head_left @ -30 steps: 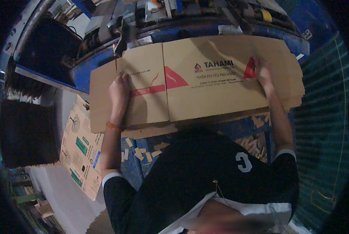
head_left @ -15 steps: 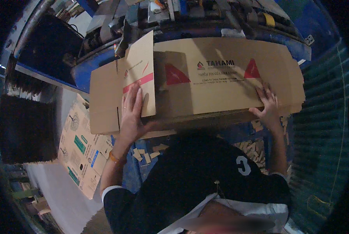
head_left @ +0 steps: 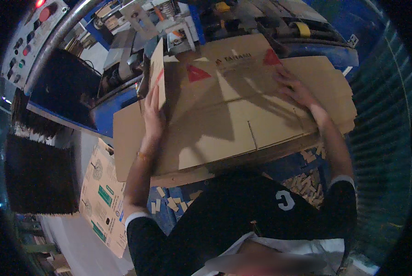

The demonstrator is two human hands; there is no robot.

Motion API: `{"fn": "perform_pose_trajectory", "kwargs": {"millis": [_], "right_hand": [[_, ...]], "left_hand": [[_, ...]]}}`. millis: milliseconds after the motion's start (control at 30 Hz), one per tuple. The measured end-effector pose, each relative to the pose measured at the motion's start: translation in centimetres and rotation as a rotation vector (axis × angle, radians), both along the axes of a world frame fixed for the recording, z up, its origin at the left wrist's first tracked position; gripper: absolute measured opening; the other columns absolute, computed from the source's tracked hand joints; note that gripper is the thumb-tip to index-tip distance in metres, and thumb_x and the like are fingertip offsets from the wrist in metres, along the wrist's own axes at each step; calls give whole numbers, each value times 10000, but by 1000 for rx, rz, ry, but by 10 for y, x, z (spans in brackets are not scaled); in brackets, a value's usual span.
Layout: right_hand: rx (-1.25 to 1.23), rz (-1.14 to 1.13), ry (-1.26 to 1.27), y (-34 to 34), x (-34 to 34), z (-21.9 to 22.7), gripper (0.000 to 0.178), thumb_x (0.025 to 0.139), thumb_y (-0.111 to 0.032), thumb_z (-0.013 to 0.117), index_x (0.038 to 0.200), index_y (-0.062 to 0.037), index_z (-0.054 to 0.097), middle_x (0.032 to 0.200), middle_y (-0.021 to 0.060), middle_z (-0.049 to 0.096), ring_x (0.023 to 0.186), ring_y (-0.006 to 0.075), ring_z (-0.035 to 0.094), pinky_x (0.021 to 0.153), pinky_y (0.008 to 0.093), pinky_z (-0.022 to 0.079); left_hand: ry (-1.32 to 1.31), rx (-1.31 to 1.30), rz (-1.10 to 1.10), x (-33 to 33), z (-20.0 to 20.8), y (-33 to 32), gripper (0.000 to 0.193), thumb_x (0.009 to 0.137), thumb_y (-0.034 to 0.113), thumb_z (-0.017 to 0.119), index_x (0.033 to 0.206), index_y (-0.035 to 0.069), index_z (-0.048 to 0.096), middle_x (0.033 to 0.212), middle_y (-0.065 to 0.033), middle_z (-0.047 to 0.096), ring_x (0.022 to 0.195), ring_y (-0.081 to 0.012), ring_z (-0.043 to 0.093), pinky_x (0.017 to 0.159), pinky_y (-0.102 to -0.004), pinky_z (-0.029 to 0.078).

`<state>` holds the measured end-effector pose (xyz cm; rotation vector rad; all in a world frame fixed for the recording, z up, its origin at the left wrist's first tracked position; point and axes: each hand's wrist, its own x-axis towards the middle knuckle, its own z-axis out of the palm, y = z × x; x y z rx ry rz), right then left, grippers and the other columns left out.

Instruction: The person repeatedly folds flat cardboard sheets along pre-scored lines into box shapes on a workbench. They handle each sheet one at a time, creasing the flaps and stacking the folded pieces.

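A brown cardboard sheet [head_left: 236, 69] with red triangles and dark print lies over a stack of flat cardboard blanks [head_left: 201, 142]. Its left flap [head_left: 157, 69] stands up nearly on edge. Along the outer side of that flap rests my left hand [head_left: 153, 119], fingers stretched out. At the sheet's right end, my right hand [head_left: 298, 92] has its fingers spread on or just above the cardboard; contact is hard to make out. The sheet's far edge reaches the rollers of a blue machine [head_left: 284, 34].
At the upper left is a control panel [head_left: 31, 48] with buttons. A dark bristly block [head_left: 40, 175] stands left, beside a printed cardboard piece [head_left: 100, 198]. Small cardboard scraps [head_left: 305, 186] lie below the stack. A green ribbed surface [head_left: 383, 152] bounds the right side.
The printed sheet has moved away from me toward the machine, baring the slotted blanks beneath. Its left flap has tipped more upright. Both hands have gone forward with it.
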<state>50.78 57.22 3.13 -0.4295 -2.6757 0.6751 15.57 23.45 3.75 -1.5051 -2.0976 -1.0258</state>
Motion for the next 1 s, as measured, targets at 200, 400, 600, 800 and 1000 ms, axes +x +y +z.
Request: {"fn": "perform_pose_trajectory", "kwargs": {"millis": [200, 400, 600, 800, 1000], "right_hand": [[383, -331, -245, 37, -75, -10, 465, 904, -316, 519, 1313, -97, 504, 1438, 166, 365, 1331, 363, 319, 1116, 418, 252], [130, -593, 102, -21, -8, 13, 577, 853, -366, 577, 1365, -139, 440, 1419, 186, 379, 1325, 359, 336, 1104, 474, 245], [308, -1428, 316, -40, 128, -32, 552, 771, -271, 655, 1243, -22, 512, 1350, 214, 444, 1324, 415, 290, 1064, 450, 305], [-24, -1374, 360, -29, 135, -35, 368, 758, -137, 662, 1091, 8, 610, 1226, 221, 537, 1167, 367, 477, 942, 407, 419], [-184, -1065, 1709, -14, 119, -8, 353, 788, -35, 627, 1126, 40, 557, 1064, 139, 599, 922, 256, 593, 794, 347, 480]], "left_hand": [[-10, -67, 214, -40, 24, 80, 716, 741, -34, 618, 1389, 2, 317, 1291, -249, 475, 1198, -412, 441, 1014, -435, 352], [-38, 51, 239, 20, 30, -43, 736, 809, 210, 717, 1366, -77, 331, 1330, -259, 449, 1202, -361, 466, 1039, -393, 337], [-582, 357, 1110, 52, -38, -165, 783, 873, 382, 593, 1383, -94, 237, 1328, -298, 412, 1147, -392, 503, 959, -442, 401], [-400, -102, 1518, 63, -37, -152, 844, 889, 467, 515, 1381, -121, 159, 1341, -349, 346, 1135, -396, 514, 875, -485, 470], [-484, 609, 919, 65, 18, -165, 683, 900, 336, 545, 1330, -132, 296, 1292, -301, 422, 1106, -334, 518, 913, -444, 453]]}}
